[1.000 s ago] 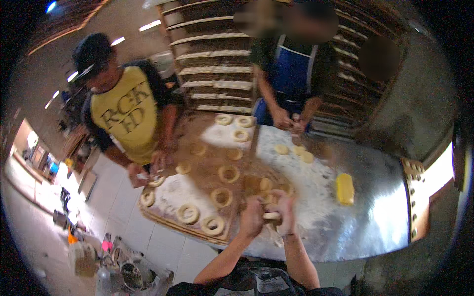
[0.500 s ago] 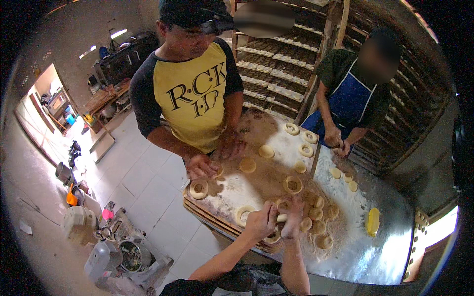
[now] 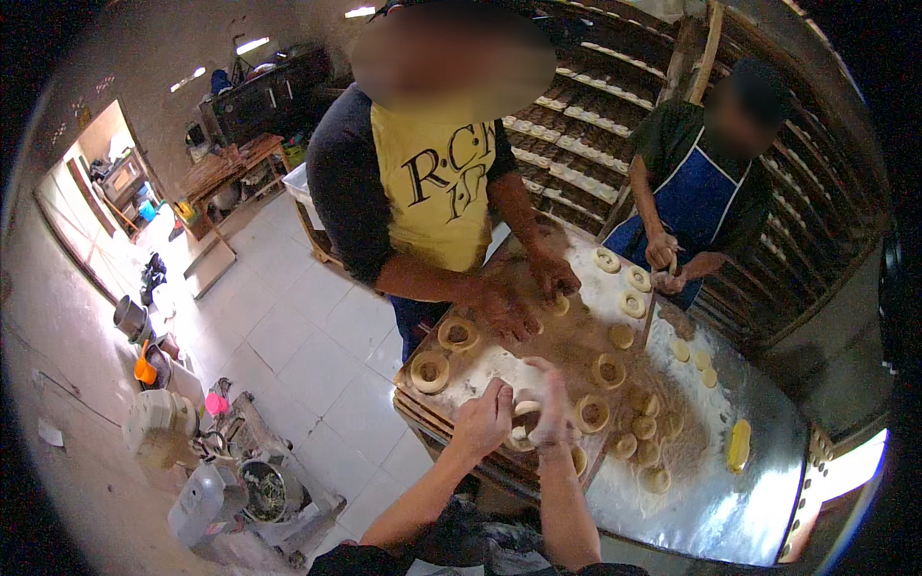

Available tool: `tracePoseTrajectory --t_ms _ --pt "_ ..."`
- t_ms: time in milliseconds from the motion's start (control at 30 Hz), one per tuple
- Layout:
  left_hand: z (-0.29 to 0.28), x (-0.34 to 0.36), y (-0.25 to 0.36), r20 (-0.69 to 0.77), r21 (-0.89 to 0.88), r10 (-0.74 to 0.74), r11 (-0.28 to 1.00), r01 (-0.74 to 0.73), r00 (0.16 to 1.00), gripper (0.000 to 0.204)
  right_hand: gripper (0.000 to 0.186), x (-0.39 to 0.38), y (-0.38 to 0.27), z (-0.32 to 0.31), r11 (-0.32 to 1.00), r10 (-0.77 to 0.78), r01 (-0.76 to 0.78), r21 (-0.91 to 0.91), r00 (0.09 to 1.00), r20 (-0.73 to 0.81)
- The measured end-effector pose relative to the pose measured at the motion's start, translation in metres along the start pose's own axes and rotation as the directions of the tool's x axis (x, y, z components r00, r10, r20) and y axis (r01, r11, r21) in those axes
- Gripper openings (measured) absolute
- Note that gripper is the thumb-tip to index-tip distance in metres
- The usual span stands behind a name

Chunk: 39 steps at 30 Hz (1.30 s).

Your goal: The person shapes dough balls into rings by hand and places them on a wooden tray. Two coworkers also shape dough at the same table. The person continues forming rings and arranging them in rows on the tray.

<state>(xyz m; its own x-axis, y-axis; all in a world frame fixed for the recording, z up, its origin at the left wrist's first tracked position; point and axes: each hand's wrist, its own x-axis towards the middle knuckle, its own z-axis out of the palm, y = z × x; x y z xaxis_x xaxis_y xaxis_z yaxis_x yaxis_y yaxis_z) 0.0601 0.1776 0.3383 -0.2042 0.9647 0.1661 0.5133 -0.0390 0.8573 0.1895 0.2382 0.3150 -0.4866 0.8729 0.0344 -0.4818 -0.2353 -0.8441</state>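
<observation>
A pale dough ring spans the gap between my two hands above the near edge of a floured wooden board. My left hand is closed, its fingertips pinching the ring's left side. Floury and slightly blurred, my right hand grips the right side with some fingers pointing up. Part of another dough piece shows beneath. Just right of my right hand lies a hollowed dough round, and a second round is partly hidden by my wrist. Several small dough discs are clustered farther right.
Across the board, a co-worker in a yellow shirt has both hands over dough. Another co-worker in a blue apron handles a small piece. A yellow block rests on the metal table. Filled tray racks stand behind; a mixer is at left.
My view has shifted, so the scene sits farther right. My hands have moved left and farther over the board, with the ring spread between them. The yellow-shirted co-worker's hands have moved right.
</observation>
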Motion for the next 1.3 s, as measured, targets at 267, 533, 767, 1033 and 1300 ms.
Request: tracePoseTrajectory --t_ms 267,533,767,1033,1300 --pt "-0.018 0.044 -0.033 -0.162 0.342 -0.143 0.92 0.192 0.976 0.03 0.065 0.044 0.004 0.051 0.459 0.012 -0.294 -0.838 0.945 -0.326" --pt "-0.067 0.013 -0.051 0.017 0.667 -0.152 0.738 0.102 0.988 0.061 0.083 0.03 0.014 0.061 -0.224 0.046 -0.165 -0.961 0.983 -0.179" --pt "-0.052 0.004 -0.067 0.079 0.644 -0.032 0.764 -0.027 0.996 0.054 0.083 0.004 -0.017 0.068 -0.105 0.199 -0.289 -0.952 0.932 -0.304" --pt "0.022 0.0 0.039 0.177 0.312 0.205 0.916 -0.252 0.963 0.042 0.039 -0.166 -0.063 -0.136 0.104 -0.252 -0.614 -0.783 0.745 -0.617" --pt "0.203 -0.044 0.079 0.686 0.035 0.214 0.945 -0.326 0.695 0.041 0.037 -0.212 -0.08 -0.295 -0.163 -0.239 -0.343 -0.925 0.923 -0.3"
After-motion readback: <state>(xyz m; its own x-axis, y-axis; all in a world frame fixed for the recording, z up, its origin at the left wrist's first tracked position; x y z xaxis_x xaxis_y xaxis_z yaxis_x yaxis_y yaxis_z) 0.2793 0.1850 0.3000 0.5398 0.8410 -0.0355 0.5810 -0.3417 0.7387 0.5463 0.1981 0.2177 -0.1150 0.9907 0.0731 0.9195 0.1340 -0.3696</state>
